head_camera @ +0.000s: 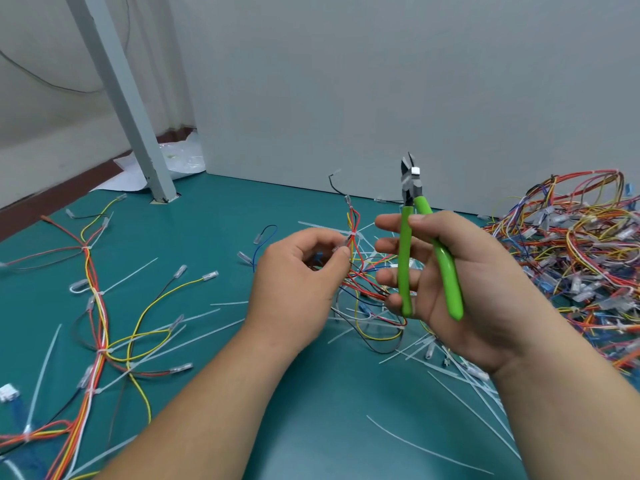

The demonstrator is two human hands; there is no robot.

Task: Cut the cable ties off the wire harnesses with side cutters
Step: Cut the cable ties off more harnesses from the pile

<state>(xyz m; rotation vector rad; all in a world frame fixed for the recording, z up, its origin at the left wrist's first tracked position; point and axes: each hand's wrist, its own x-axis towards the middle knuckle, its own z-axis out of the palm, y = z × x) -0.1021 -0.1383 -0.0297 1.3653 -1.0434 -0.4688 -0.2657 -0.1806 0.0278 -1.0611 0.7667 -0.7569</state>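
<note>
I've got a teal surface [311,417] in view; a tied wire harness [98,327] sprawls across its left; a tangled heap of harnesses [575,258] at the right; loose white cable ties [460,379] scattered mid-surface; a grey post [138,133] stands at the back.

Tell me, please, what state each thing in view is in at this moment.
side cutters, upright in the right hand, jaws slightly open.
right hand, grips the cutters' green handles.
left hand, pinches the held harness.
held harness, its cable tie uncut.
left harness, lying on the table, ties on.
harness pile, heaped at right.
loose ties, scattered on the table.
</note>
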